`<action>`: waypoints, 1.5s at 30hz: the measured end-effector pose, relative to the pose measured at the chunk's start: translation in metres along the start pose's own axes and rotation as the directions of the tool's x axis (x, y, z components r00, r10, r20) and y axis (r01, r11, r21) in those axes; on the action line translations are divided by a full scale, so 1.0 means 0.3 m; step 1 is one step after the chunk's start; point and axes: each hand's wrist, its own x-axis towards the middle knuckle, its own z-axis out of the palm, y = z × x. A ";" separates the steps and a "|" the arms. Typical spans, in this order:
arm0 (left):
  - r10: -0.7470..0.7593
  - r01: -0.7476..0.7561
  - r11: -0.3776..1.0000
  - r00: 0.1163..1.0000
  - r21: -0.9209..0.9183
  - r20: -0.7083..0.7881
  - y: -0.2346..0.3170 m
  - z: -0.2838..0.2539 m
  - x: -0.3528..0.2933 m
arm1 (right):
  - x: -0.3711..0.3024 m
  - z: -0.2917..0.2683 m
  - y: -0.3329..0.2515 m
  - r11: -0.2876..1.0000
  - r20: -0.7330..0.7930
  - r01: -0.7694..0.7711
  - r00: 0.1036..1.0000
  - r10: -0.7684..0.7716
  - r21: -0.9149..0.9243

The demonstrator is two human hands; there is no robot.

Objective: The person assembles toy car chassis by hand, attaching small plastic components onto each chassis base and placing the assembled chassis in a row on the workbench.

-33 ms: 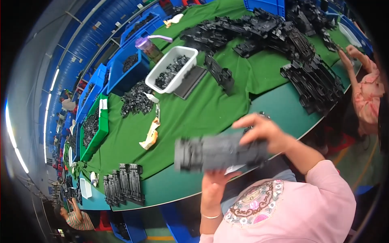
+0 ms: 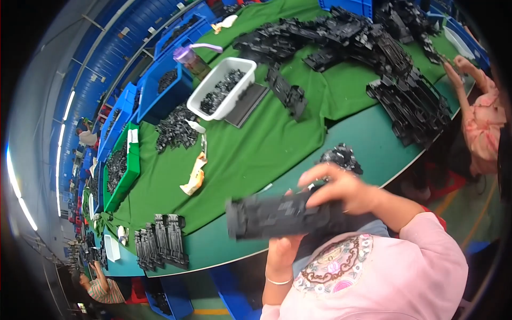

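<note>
A long black plastic frame (image 2: 264, 216) is held in mid-air at the lower centre of the picture, lying roughly level across it and slightly blurred. The left hand (image 2: 285, 248) supports it from below, its thumb side showing under the lower edge and a fingertip at the upper edge; the other fingers are hidden behind it. The right hand (image 2: 341, 189) is arched over the frame's right end with fingers bent onto it; whether they pinch the frame or some small piece cannot be told.

Just above the right hand, a small pile of black pieces (image 2: 342, 157) sits on the green worktop (image 2: 226, 242). At the lower left, a row of similar black frames (image 2: 161, 242) stands side by side near the worktop's edge. A green cloth (image 2: 266, 152) covers much of the centre. On it, in the upper middle, are a white tray (image 2: 226, 109) of small black parts, a flat dark panel (image 2: 248, 108) beside it, and a single black frame (image 2: 287, 95). A large heap of black frames (image 2: 341, 40) spreads across the upper right.
</note>
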 end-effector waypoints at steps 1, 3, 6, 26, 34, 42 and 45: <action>-0.047 0.047 0.999 0.999 -0.003 -0.027 -0.013 0.009 0.021 | -0.030 0.043 -0.011 0.999 0.066 0.024 0.998 -0.022 -0.037; -0.150 0.151 0.988 0.966 -0.012 -0.210 0.006 0.006 0.033 | -0.063 0.065 -0.035 0.996 0.061 -0.073 0.996 0.069 0.055; -0.163 0.177 0.983 0.957 0.038 -0.238 0.007 -0.002 0.017 | -0.089 -0.075 -0.010 0.919 0.103 -0.355 0.934 0.342 0.170; -0.010 0.051 0.992 0.941 0.112 -0.337 0.027 0.014 -0.020 | -0.100 -0.219 0.238 0.751 -0.384 -0.656 0.677 0.628 0.072; 0.243 -0.241 0.969 0.879 0.057 -0.411 0.082 -0.129 -0.100 | -0.066 -0.113 0.126 0.625 0.023 -0.665 0.692 0.721 0.408; 0.189 -0.230 0.973 0.862 -0.031 -0.470 0.077 -0.168 -0.165 | -0.048 -0.004 0.107 0.868 0.235 -0.484 0.835 0.497 -0.113; 0.172 -0.212 0.977 0.871 -0.036 -0.460 0.071 -0.165 -0.168 | -0.027 0.048 0.092 0.859 0.222 -0.484 0.830 0.512 -0.168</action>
